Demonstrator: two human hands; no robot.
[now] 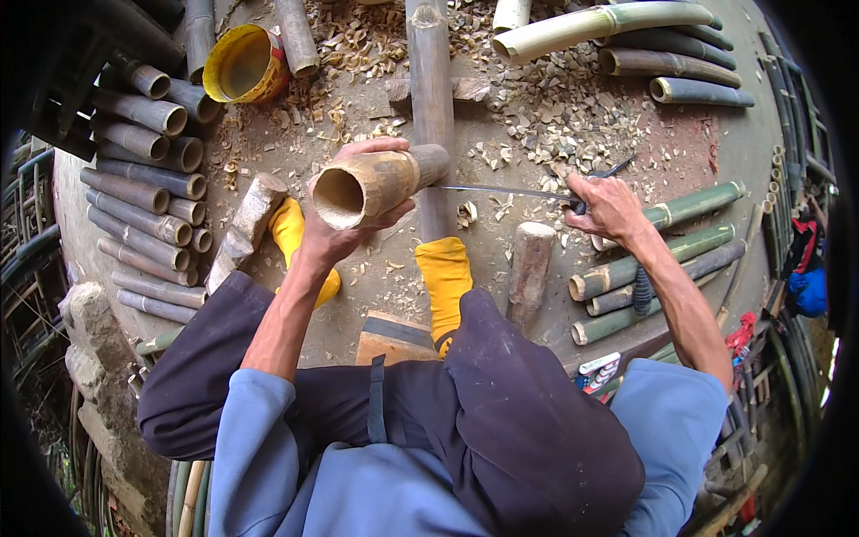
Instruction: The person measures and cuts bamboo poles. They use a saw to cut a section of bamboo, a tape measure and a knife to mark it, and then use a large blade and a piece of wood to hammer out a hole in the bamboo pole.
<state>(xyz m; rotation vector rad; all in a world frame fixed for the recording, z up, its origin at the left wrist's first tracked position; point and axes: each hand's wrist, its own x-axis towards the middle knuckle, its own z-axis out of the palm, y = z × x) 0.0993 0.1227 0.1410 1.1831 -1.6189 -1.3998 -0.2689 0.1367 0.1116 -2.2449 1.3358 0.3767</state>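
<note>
A short, thick bamboo section (pixel 385 183), part of it peeled to pale tan, tilts its hollow end toward me. My left hand (pixel 335 215) wraps round it from the left, fingers above and below. In my right hand (pixel 607 210) is the dark handle of a tool with a long, thin metal blade (pixel 510 191); the blade's exact kind is not plain. Its far end reaches to the bamboo section's right side; whether it touches, I cannot tell. A long grey-brown bamboo pole (pixel 431 98) runs beneath the section, over a wooden block (pixel 474 89).
Cut bamboo sections (pixel 143 237) are stacked at left. More lie at upper right (pixel 662 63) and right (pixel 658 255). A yellow bucket (pixel 242 64) stands upper left. Wood shavings (pixel 573 112) cover the far ground. Two short logs (pixel 528 268) lie near my yellow-covered feet (pixel 445 282).
</note>
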